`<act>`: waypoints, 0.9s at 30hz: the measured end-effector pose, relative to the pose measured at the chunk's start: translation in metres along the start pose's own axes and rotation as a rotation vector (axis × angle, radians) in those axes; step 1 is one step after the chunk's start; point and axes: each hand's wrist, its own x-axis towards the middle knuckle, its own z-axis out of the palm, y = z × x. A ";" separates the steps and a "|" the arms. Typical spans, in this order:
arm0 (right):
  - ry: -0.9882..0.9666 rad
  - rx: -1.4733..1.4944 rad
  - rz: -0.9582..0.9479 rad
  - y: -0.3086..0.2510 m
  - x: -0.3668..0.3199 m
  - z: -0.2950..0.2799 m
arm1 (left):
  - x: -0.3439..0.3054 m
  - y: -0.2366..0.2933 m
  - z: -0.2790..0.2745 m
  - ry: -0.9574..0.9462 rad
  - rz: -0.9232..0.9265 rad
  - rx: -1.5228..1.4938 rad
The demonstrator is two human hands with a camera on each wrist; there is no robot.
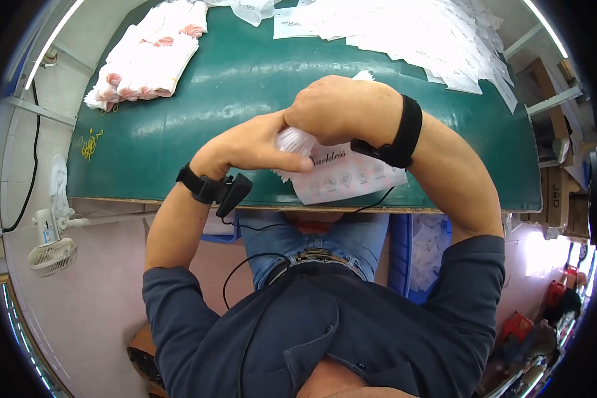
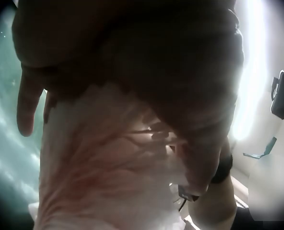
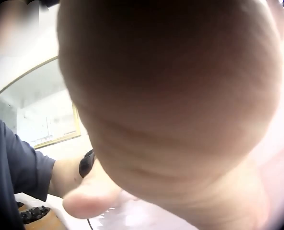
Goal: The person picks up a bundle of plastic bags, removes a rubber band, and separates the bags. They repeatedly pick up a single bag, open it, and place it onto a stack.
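A bunch of thin white plastic bags (image 1: 325,179), printed with dark lettering and round icons, lies gathered over the table's front part. My left hand (image 1: 255,142) grips the gathered part, its thumb across the front. Against it, my right hand (image 1: 341,109) is bent over the top of the bunch, its fingers mostly hidden. In the left wrist view the pleated bag bunch (image 2: 103,163), white with a reddish tint, sits under the dark left hand (image 2: 146,62). The right wrist view is filled by the right hand (image 3: 175,110); what its fingers hold is hidden there.
On the green table (image 1: 232,73), tied white bundles (image 1: 149,56) lie at the back left and loose bags (image 1: 411,36) are spread at the back right. Yellow rubber bands (image 1: 89,146) lie near the left edge. A blue crate (image 1: 401,255) stands below the front edge; a fan (image 1: 52,252) is at left.
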 end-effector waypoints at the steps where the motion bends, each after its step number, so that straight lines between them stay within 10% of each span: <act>1: 0.002 -0.004 0.001 0.002 0.001 0.000 | 0.002 -0.001 0.001 0.003 0.003 0.003; 9: -0.006 -0.134 0.019 0.018 0.008 0.009 | 0.022 -0.035 0.037 0.186 0.032 -0.160; 16: 0.776 -0.318 0.086 0.044 -0.001 0.084 | 0.026 -0.074 0.055 0.381 -0.088 -0.765; 19: 0.675 0.095 0.157 0.031 -0.009 0.119 | 0.028 -0.081 0.058 0.465 -0.077 -0.746; 27: 0.601 0.068 0.221 0.022 0.001 0.177 | 0.025 -0.098 0.055 0.610 -0.189 -0.040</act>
